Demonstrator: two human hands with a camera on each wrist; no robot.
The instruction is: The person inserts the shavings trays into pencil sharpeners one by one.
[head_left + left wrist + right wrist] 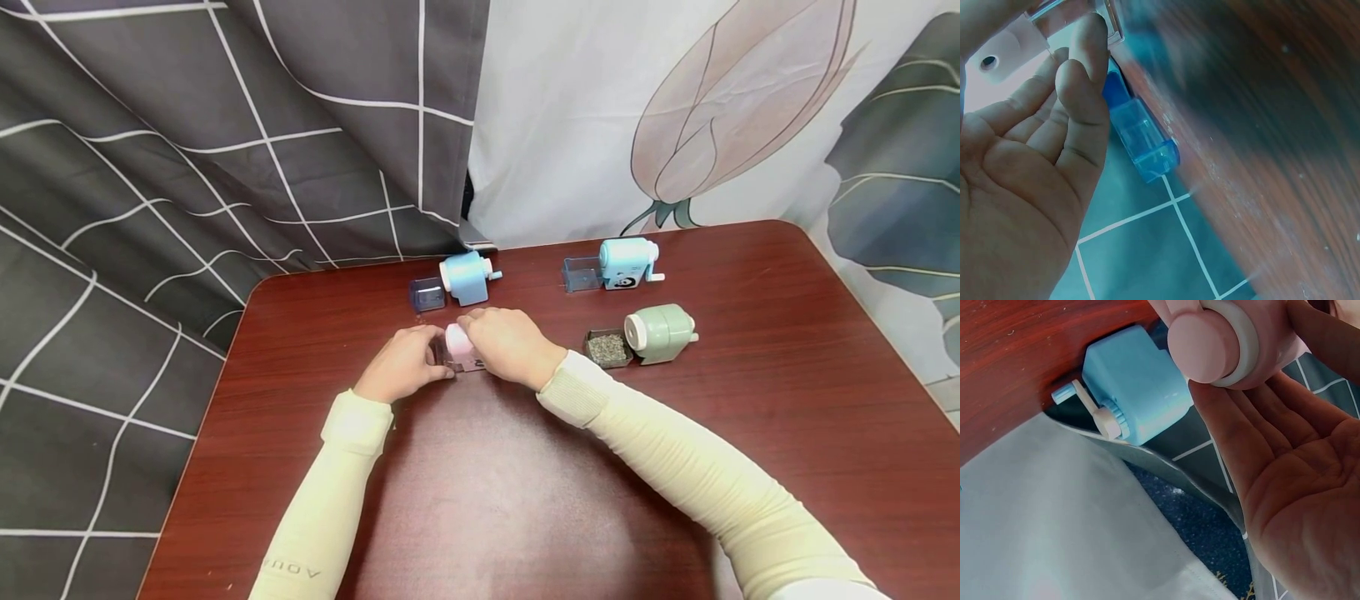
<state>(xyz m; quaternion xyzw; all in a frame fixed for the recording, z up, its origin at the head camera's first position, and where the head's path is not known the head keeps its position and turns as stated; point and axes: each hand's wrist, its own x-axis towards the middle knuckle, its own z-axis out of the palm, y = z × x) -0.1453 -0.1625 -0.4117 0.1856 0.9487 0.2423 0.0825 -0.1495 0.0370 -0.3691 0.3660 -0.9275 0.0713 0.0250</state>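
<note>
Two hands meet over a pink pencil sharpener (458, 346) that sits on the dark red table (787, 433), near its middle and in front of a light blue sharpener (467, 277). The left hand (401, 364) has its fingertips (1085, 44) pinched against a clear drawer at the pink sharpener's left end, while the right hand (510, 343) cups the body from the other side, fingers wrapped under its round end (1213, 340). Further right stand a second blue sharpener (628, 262) and a green sharpener (660, 333), the latter with a small tray of shavings (607, 348) just beside it. The pink body is smooth and rounded, so it could twist or slide in the right hand if the left pulls or pushes off-line. A jerk on the drawer could also scatter any shavings inside onto the table.
</note>
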